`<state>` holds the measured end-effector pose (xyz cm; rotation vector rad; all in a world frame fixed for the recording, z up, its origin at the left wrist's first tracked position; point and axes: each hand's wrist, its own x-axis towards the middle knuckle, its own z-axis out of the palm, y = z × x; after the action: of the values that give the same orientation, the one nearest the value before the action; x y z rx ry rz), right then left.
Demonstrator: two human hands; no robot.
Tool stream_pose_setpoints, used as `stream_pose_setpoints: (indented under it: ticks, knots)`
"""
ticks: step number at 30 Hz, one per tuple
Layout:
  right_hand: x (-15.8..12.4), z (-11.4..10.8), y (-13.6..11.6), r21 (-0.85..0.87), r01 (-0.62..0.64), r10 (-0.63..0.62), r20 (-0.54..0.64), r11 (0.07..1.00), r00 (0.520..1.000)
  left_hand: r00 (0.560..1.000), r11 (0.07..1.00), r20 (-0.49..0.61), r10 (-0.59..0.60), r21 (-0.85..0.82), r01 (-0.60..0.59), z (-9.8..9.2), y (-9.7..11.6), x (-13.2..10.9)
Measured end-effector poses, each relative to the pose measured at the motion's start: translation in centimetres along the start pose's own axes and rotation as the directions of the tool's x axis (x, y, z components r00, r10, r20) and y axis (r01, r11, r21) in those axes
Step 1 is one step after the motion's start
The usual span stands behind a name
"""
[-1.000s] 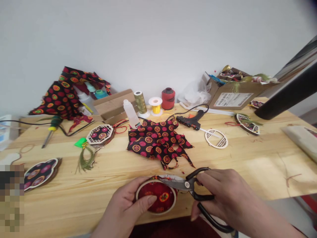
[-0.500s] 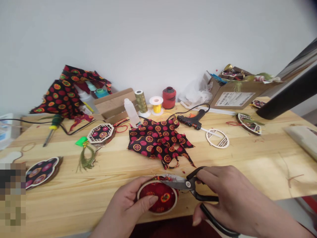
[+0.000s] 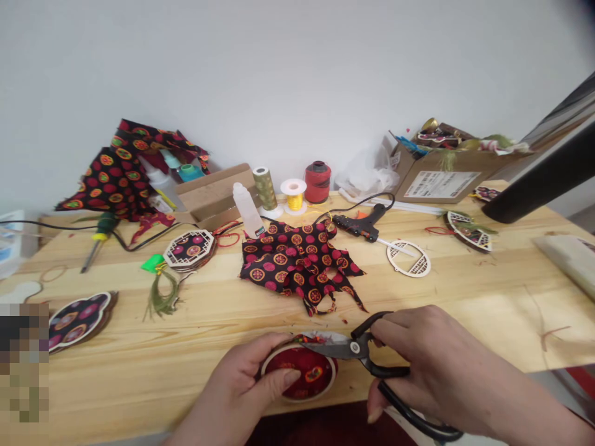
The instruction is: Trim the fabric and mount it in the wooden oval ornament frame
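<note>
My left hand (image 3: 242,387) grips a round wooden frame covered in red patterned fabric (image 3: 304,373) at the table's near edge, thumb pressed on its face. In my right hand (image 3: 430,362) are black-handled scissors (image 3: 367,362), fingers through the loops, blades reaching left over the frame's top rim where fabric sticks out. A cut scrap of black and red patterned fabric (image 3: 297,260) lies on the wooden table (image 3: 209,316) just beyond.
A black glue gun (image 3: 360,226), a white oval lattice frame (image 3: 409,260), thread spools (image 3: 316,183), a glue bottle (image 3: 245,210), a cardboard box (image 3: 446,170), finished fabric ornaments (image 3: 188,248), a screwdriver (image 3: 95,244) and piled fabric (image 3: 125,170) lie across the table's far half.
The frame and scissors have shifted slightly right, and the blades sit a little further along the frame's top rim. Both hands keep their hold.
</note>
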<state>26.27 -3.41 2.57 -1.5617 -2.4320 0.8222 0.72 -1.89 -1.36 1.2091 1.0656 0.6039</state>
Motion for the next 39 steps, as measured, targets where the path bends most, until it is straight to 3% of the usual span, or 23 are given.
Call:
stream_pose_setpoints:
  ticks: [18,28,39]
  knots:
    - [-0.12,-0.08,0.92,-0.081,0.082,-0.087,-0.053,0.993,0.995,0.999,0.999,0.046,-0.017,0.036,0.015,-0.15,-0.04,-0.03]
    - [-0.05,-0.37,0.66,-0.07,0.033,-0.031,0.022,0.997,0.999,0.998,0.999,0.051,-0.028,0.022,0.027,-0.06,0.45,0.06]
    - [0.09,-0.33,0.31,-0.106,0.025,-0.023,0.024,0.994,0.999,0.995,0.998,0.085,-0.05,0.038,0.047,0.04,0.15,0.06]
